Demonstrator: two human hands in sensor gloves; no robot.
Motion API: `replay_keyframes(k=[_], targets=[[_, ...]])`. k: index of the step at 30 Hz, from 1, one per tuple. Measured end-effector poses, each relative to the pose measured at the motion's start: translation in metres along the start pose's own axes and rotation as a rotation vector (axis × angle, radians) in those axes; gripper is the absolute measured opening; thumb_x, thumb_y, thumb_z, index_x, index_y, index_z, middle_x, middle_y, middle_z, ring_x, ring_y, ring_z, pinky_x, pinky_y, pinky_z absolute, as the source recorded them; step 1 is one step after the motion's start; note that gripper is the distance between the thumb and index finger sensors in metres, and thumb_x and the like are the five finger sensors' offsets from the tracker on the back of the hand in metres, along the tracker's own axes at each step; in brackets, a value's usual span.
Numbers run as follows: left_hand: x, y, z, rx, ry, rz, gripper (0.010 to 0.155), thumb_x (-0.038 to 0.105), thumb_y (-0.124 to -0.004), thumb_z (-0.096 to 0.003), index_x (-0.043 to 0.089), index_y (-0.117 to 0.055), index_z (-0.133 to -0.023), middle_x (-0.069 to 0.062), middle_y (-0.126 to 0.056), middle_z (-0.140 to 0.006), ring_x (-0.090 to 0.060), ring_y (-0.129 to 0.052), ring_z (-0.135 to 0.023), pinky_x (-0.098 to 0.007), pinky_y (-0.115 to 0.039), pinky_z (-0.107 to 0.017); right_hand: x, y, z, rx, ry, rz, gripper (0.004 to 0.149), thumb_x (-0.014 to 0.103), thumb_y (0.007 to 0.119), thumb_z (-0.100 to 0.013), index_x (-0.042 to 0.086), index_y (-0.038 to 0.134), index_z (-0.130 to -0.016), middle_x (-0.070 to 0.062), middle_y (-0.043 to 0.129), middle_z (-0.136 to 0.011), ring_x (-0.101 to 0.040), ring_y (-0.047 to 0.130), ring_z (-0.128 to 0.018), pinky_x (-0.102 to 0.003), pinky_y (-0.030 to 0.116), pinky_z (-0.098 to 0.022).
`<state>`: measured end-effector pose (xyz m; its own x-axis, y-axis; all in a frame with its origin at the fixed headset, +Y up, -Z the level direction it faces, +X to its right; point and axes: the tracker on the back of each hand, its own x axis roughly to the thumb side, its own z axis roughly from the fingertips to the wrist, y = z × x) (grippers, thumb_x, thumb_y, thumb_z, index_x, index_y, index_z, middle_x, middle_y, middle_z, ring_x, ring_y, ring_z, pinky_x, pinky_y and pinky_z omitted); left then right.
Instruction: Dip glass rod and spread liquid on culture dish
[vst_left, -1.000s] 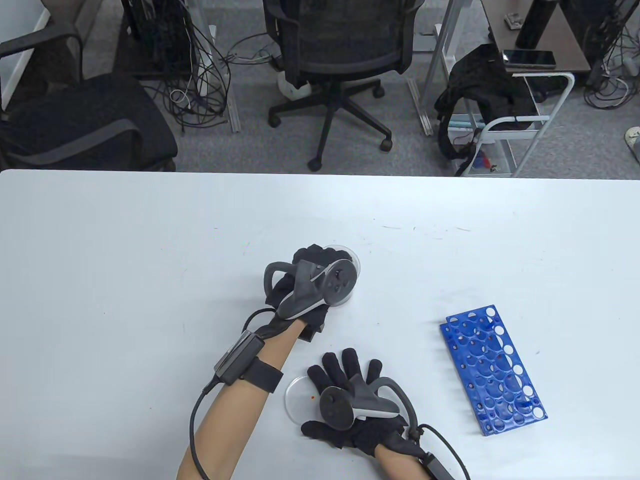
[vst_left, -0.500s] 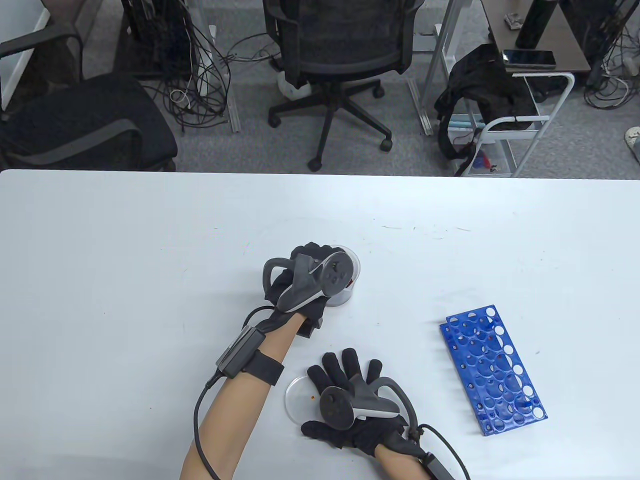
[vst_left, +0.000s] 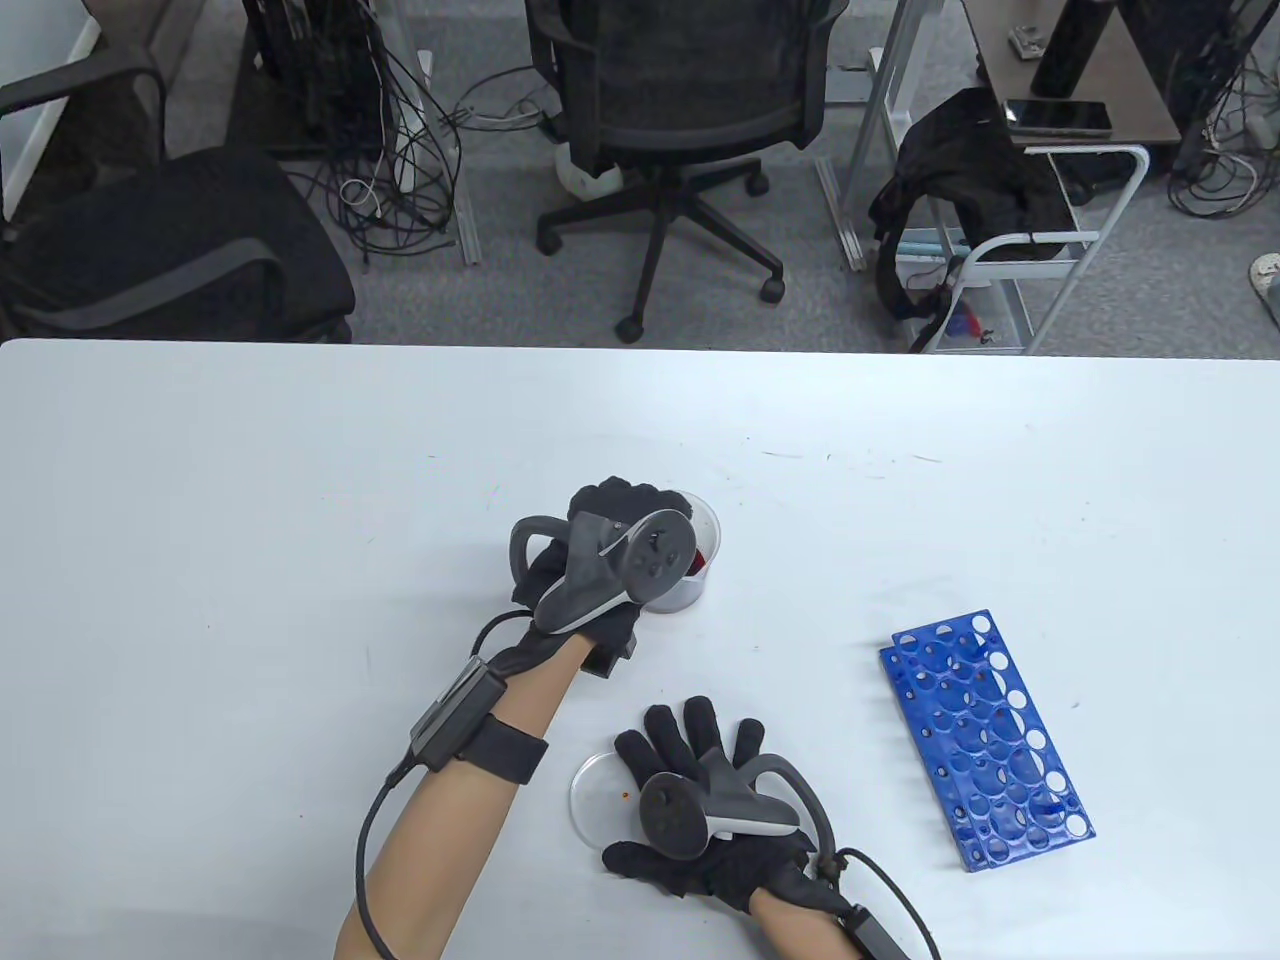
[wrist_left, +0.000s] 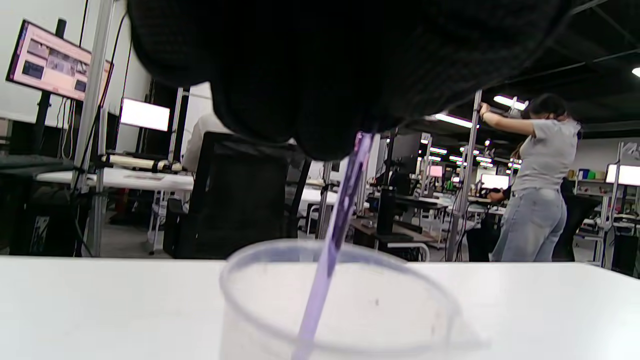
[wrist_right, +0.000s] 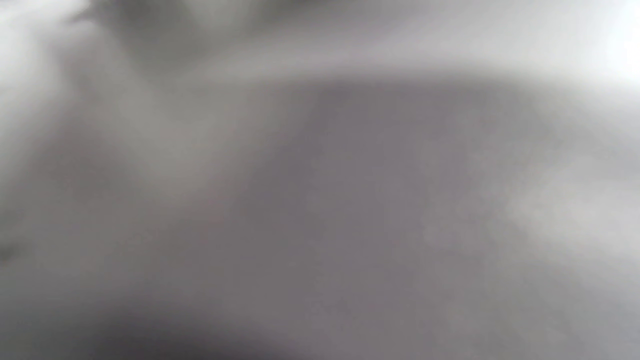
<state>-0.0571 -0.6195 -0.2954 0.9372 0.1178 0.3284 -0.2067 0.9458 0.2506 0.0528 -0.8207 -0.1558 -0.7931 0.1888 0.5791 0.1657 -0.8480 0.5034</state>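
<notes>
One beaker (vst_left: 697, 560), one dish (vst_left: 598, 797) and one blue rack (vst_left: 985, 738) sit on the counter (vst_left: 250, 560). Left hand (vst_left: 610, 565) fingers (wrist_left: 320, 90) clamp one rod (wrist_left: 334, 235) dipped in the beaker. Right hand (vst_left: 710, 800) fingers lie spread flat on the dish, nearer than the beaker.

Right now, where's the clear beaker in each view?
Table view: beaker at table centre, mostly hidden under the left hand, red liquid inside.
Left wrist view: beaker bottom centre, glass rod slanting into it.
Right wrist view: not in it; only blur.
Shared landmark: the white table.
</notes>
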Motion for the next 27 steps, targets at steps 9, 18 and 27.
replay_keyframes(k=[9,18,27], targets=[[-0.015,0.06,0.042,0.142,-0.051,-0.006,0.035,0.048,-0.09,-0.0456,0.027,-0.095,-0.073,0.004,-0.104,-0.069,-0.027,-0.106,-0.061,-0.042,-0.09,-0.053,0.0,0.0,0.0,0.0,0.0,0.0,0.101,0.077,0.034,-0.054,0.011,-0.025,-0.104,-0.025,-0.025,-0.107,-0.06,-0.02,-0.092,-0.086,0.002,-0.054],[-0.021,0.064,0.103,0.08,-0.094,0.021,0.035,0.048,-0.089,-0.0459,0.026,-0.095,-0.072,0.003,-0.105,-0.068,-0.027,-0.106,-0.059,-0.042,-0.091,-0.052,0.0,0.0,0.0,-0.002,0.002,-0.001,0.101,0.077,0.034,-0.054,0.012,-0.025,-0.104,-0.025,-0.025,-0.107,-0.06,-0.02,-0.092,-0.086,0.002,-0.054],[-0.017,0.047,0.15,-0.006,-0.14,0.053,0.035,0.048,-0.089,-0.046,0.026,-0.096,-0.072,0.004,-0.106,-0.067,-0.027,-0.107,-0.058,-0.042,-0.091,-0.051,-0.001,0.0,0.0,-0.001,0.004,0.0,0.101,0.077,0.034,-0.054,0.012,-0.025,-0.104,-0.025,-0.025,-0.107,-0.06,-0.02,-0.092,-0.086,0.002,-0.054]])
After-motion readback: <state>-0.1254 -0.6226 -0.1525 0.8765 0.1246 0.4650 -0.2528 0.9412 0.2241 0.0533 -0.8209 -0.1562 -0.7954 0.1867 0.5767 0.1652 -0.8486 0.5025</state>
